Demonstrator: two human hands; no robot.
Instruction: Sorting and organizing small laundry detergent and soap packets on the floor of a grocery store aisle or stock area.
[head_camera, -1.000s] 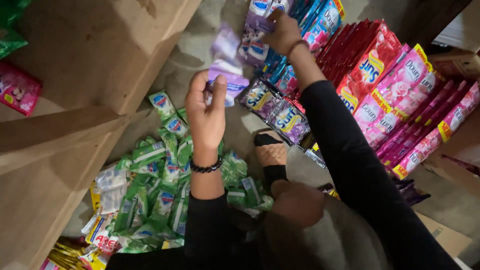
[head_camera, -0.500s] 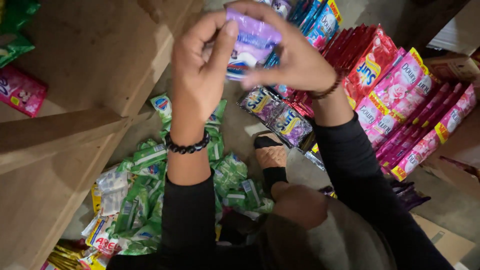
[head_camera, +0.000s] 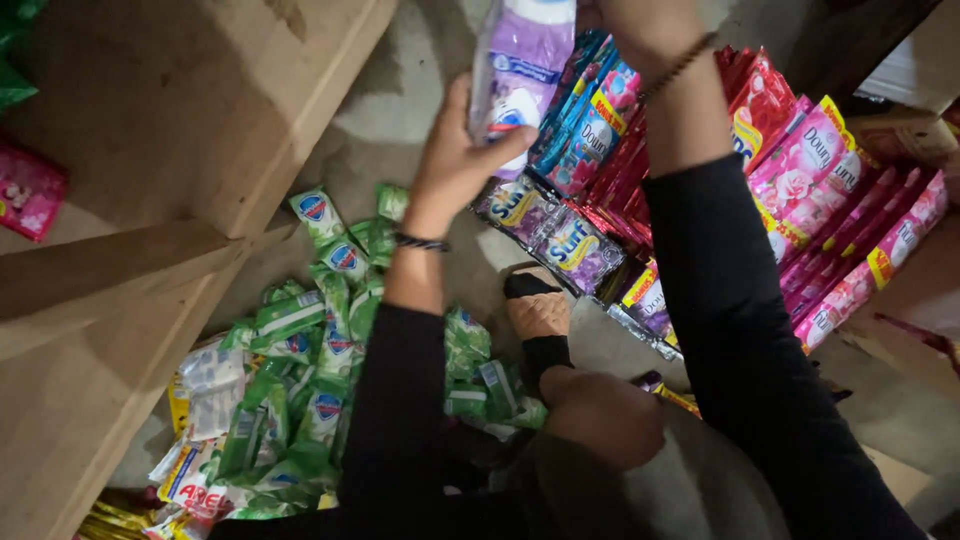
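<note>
purple sachets (head_camera: 520, 70) held raised near the top edge of the view, above the floor (head_camera: 420, 90). left hand (head_camera: 455, 165) grips their lower part, thumb in front, fingers (head_camera: 455, 105) curled behind. right hand (head_camera: 640, 25) meets the upper end at the frame edge; its fingers are cut off, so their state cannot be told. below left, a heap of green sachets (head_camera: 310, 370) lies on the floor beside wooden shelves (head_camera: 150, 200); to the right, rows of pink and red sachets (head_camera: 820, 190). a sandalled foot (head_camera: 535, 310) rests between.
</note>
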